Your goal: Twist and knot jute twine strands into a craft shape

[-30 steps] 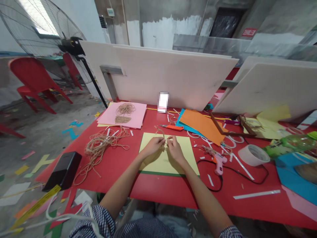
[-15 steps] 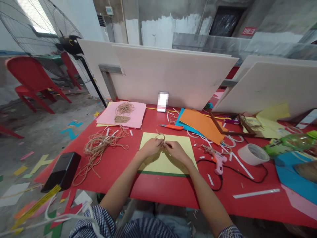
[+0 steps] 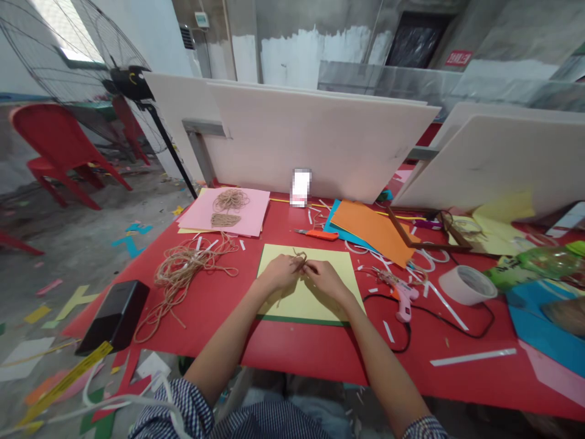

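My left hand point(image 3: 280, 272) and my right hand point(image 3: 323, 276) meet over a yellow sheet of paper point(image 3: 320, 308) with a green edge along its near side. Between their fingertips is a short piece of brown twine point(image 3: 300, 258), looped and standing up a little above the fingers. Both hands are closed in a pinch on it. Part of the twine is hidden behind the fingers. To the left lies a loose tangle of the same twine point(image 3: 183, 268). Beyond it, a pink sheet point(image 3: 194, 213) bears a coiled twine shape point(image 3: 231, 199) and a flat twine piece point(image 3: 225, 220).
An orange utility knife point(image 3: 320, 234) lies past the yellow sheet. On the right are a pink glue gun point(image 3: 404, 299) with a black cord, a tape roll point(image 3: 468, 284), a green bottle point(image 3: 534, 265) and orange paper point(image 3: 370, 225). A black box point(image 3: 114, 314) sits at the left edge.
The twine loop between my fingers has shifted and now shows more above the left fingertips. My hands have barely moved; the surroundings look the same.
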Tool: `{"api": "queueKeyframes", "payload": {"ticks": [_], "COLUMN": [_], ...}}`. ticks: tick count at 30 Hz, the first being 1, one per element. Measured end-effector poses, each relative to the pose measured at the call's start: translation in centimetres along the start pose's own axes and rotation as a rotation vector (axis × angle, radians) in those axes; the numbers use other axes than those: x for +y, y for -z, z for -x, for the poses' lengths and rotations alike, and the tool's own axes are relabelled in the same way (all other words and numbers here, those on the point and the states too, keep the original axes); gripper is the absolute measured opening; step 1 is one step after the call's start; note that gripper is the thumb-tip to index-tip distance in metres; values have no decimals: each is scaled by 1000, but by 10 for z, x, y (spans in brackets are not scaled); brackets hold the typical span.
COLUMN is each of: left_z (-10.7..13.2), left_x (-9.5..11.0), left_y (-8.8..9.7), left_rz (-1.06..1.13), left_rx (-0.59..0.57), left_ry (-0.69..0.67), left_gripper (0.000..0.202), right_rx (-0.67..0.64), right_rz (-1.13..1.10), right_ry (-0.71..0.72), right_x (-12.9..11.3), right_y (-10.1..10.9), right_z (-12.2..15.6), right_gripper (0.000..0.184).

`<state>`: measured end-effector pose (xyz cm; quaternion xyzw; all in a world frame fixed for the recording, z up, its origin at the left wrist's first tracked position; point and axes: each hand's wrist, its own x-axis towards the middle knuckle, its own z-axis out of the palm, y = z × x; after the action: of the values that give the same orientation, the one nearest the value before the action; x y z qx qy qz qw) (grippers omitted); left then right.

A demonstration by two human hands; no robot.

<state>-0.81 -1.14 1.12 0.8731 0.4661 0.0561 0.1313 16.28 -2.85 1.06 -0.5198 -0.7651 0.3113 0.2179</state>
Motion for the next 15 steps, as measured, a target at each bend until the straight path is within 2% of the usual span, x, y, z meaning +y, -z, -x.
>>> {"api": "queueKeyframes", "payload": {"ticks": [4, 7, 9, 11, 15], "left_z": [-1, -3, -5, -8, -11], "left_x": [0, 1, 2, 3, 4], "left_y": [-1, -4, -8, -13, -21], "left_rz": [145, 400, 585, 750, 1039], "left_rx": [98, 229, 275, 237, 54], "left_ry": [20, 93, 161, 240, 327], "left_gripper": [30, 35, 39, 38, 24], "right_rx": [26, 48, 55, 63, 74], "right_rz": [182, 372, 466, 515, 524], "right_ry": [-18, -47, -57, -53, -37], "right_x": [-7, -12, -14, -15, -16], "right_y": [1, 1, 1, 0, -2], "right_z": [1, 1, 1, 1, 3], "right_gripper": [26, 27, 27, 29, 30]}}
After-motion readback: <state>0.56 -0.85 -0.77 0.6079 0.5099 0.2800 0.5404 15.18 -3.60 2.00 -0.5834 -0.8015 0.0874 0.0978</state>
